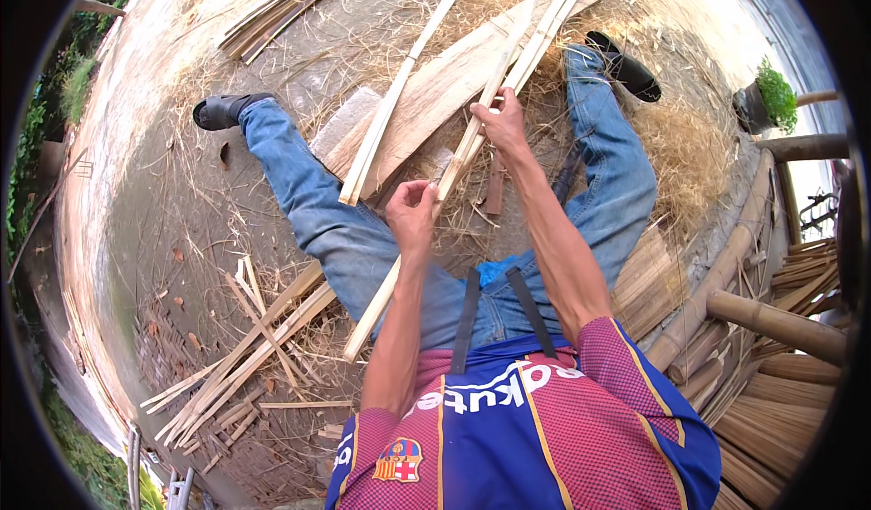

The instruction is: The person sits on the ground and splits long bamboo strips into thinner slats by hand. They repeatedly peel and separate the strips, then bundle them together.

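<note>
My left hand point(413, 212) is closed, thumb and fingers pinched at the edge of a long pale bamboo strip point(374, 308) that slants up between my legs. Farther up, my right hand point(502, 120) is wrapped round pale bamboo strips point(535, 52) that run side by side to the top edge. A small greyish piece point(443, 161) shows just above my left fingers; its kind is unclear. Another bamboo strip point(399, 88) lies slanted to the left of both hands. Beneath the strips rests a wide wooden plank point(431, 111), propped by a pale block point(349, 118).
Split strips point(245, 356) lie in a heap at the lower left, and a bundle point(277, 15) sits at the upper left. Shavings point(689, 156) cover the ground by my right leg. Bamboo poles point(776, 324) and a potted plant point(771, 97) stand right.
</note>
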Motion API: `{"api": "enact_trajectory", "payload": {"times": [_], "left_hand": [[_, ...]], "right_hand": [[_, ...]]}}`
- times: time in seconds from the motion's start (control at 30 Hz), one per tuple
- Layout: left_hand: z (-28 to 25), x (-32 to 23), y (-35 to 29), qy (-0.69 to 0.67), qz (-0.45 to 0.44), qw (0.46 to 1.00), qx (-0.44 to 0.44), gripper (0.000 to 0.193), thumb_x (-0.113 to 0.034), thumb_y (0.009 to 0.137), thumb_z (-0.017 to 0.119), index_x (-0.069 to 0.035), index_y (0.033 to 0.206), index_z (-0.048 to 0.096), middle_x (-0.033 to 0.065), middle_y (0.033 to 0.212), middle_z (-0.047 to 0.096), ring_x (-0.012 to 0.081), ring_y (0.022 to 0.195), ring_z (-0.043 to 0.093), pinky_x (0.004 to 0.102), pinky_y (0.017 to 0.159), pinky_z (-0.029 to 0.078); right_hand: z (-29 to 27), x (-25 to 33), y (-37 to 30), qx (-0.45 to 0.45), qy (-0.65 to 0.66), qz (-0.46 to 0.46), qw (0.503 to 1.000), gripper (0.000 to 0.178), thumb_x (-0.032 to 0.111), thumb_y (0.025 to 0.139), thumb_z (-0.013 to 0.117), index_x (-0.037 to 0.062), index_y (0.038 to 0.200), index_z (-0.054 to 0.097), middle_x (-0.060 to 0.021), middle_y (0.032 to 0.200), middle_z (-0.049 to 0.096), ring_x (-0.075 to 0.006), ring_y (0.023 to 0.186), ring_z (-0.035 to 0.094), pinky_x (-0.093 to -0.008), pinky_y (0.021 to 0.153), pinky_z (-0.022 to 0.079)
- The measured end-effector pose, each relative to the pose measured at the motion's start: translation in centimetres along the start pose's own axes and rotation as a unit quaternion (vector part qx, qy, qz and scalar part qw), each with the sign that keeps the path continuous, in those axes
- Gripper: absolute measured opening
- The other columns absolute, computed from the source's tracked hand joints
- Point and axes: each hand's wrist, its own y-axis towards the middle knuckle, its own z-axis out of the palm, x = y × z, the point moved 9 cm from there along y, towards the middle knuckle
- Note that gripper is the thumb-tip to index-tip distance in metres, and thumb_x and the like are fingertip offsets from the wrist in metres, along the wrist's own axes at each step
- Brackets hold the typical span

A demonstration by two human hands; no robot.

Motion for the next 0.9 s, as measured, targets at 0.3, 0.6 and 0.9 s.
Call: {"api": "enact_trajectory", "payload": {"times": [0.3, 0.6, 0.9], "left_hand": [[0.5, -0.6, -0.3, 0.017, 0.009, 0.998, 0.057, 0.03, -0.02, 0.091, 0.074, 0.006, 0.106, 0.073, 0.008, 0.088, 0.074, 0.0104, 0.079, 0.066, 0.0262, 0.074, 0.052], [1.9, -3.0, -0.6, 0.184, 0.081, 0.978, 0.058, 0.038, -0.027, 0.081, 0.082, -0.002, 0.108, 0.074, 0.0069, 0.098, 0.073, 0.0164, 0.08, 0.062, 0.0324, 0.073, 0.051], [2.4, -4.1, -1.1, 0.261, 0.154, 0.953, 0.015, 0.039, -0.035, 0.082, 0.08, -0.01, 0.111, 0.074, 0.0059, 0.108, 0.072, 0.0219, 0.098, 0.066, 0.0441, 0.11, 0.033]], "right_hand": [[0.9, 2.8, -1.9, 0.126, 0.134, -0.004, 0.983, 0.041, 0.024, 0.088, 0.08, 0.0166, 0.118, 0.053, -0.0006, 0.101, 0.065, -0.0099, 0.096, 0.057, -0.0316, 0.077, 0.048], [1.4, 5.0, -2.3, 0.156, 0.142, -0.057, 0.976, 0.035, 0.024, 0.088, 0.08, 0.0157, 0.112, 0.055, 0.0018, 0.094, 0.063, -0.0064, 0.082, 0.052, -0.0252, 0.068, 0.041], [1.2, 5.5, -2.6, 0.165, 0.135, -0.06, 0.975, 0.032, 0.023, 0.088, 0.08, 0.0152, 0.109, 0.056, 0.0007, 0.095, 0.064, -0.007, 0.085, 0.056, -0.024, 0.071, 0.043]]}}
